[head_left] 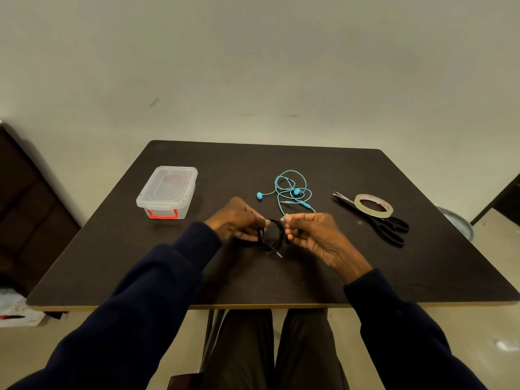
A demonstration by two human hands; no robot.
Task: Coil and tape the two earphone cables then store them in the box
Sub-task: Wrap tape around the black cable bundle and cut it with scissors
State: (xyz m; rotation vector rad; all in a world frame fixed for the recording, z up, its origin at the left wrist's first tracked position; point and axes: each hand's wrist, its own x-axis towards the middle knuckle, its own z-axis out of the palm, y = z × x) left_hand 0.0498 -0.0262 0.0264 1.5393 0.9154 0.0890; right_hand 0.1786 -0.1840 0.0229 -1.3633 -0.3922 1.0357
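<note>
A black earphone cable (274, 237), wound into a small coil, hangs between my two hands above the middle of the dark table (281, 277). My left hand (237, 219) pinches the coil's left side. My right hand (312, 235) pinches its right side, with a small clear piece of tape at the fingertips. The plug end dangles below the coil. A blue earphone cable (291, 190) lies loose and tangled on the table just behind my hands. A clear plastic box (167, 191) with a closed lid and red latch stands at the back left.
A roll of clear tape (372, 207) rests on black-handled scissors (391, 228) at the right of the table. A dark cabinet stands at the far left, a wall runs behind the table, and my legs are under its front edge.
</note>
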